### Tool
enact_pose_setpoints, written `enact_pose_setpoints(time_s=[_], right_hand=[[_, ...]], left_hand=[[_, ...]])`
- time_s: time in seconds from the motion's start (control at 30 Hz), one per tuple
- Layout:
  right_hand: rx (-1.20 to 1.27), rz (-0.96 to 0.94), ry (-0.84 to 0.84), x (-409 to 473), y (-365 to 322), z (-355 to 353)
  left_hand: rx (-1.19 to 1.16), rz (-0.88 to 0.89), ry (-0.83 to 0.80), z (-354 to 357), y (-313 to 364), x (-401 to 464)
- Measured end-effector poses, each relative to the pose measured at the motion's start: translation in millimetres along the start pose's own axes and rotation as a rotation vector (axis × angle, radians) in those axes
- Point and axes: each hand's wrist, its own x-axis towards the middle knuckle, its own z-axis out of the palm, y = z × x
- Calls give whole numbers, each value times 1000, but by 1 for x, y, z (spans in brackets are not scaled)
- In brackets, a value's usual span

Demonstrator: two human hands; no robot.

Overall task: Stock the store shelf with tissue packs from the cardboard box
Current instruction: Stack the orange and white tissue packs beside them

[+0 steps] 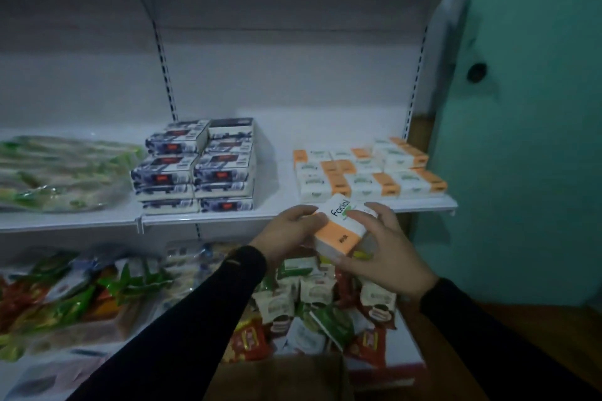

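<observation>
While both hands [293, 231] [384, 251] grip the pack [342, 226] below the shelf [423, 204], a careless push could topple the row [368, 172].

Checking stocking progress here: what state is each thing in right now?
Tissue pack: held in front of the shelf edge, tilted, not yet shelved.
Left hand: holding the pack's left side.
Right hand: holding its right side.
Orange packs: laid on the shelf.
Blue packs: stacked.
</observation>
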Motion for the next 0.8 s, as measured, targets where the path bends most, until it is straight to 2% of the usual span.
enact_pose_setpoints(time_s=[0.07,0.23,0.33,0.53,0.8], right_hand=[[-24,25,59,11,6,-17],[-121,104,219,45,32,-46],[-154,200,262,65,49,-60],[-203,381,355,101,95,-76],[-231,483,361,120,120,-82]], left_hand=[[142,66,62,-1,14,12],[850,206,180,-20,18,51],[1120,235,237,-29,8,76],[1353,166,248,-46,-21,120],[1484,289,325,-54,-44,134]])
